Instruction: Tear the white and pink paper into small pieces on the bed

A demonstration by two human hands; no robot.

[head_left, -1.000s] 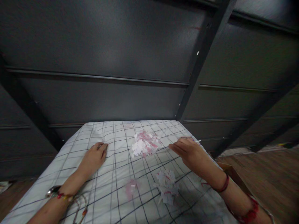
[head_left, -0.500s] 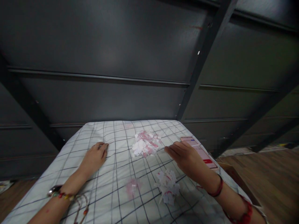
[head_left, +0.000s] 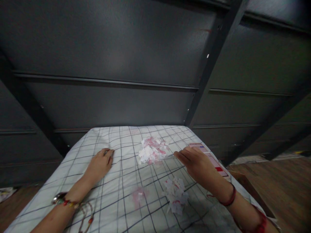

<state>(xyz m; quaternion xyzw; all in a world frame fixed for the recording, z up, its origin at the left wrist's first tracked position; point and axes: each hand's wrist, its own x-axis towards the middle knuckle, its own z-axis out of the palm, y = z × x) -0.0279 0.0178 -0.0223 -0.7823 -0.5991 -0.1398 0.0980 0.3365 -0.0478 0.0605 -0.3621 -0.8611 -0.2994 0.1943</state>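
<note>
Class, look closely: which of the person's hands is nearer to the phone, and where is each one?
Right. The right hand is beside the phone, overlapping it in view. The left hand rests on the checked cloth, farther left, beyond the larger paper pile.

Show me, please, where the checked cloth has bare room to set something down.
Bare cloth lies between the left hand and the large paper pile, and between the left forearm and the pink scrap. The right side is crowded: right hand, phone and small paper pile.
</note>
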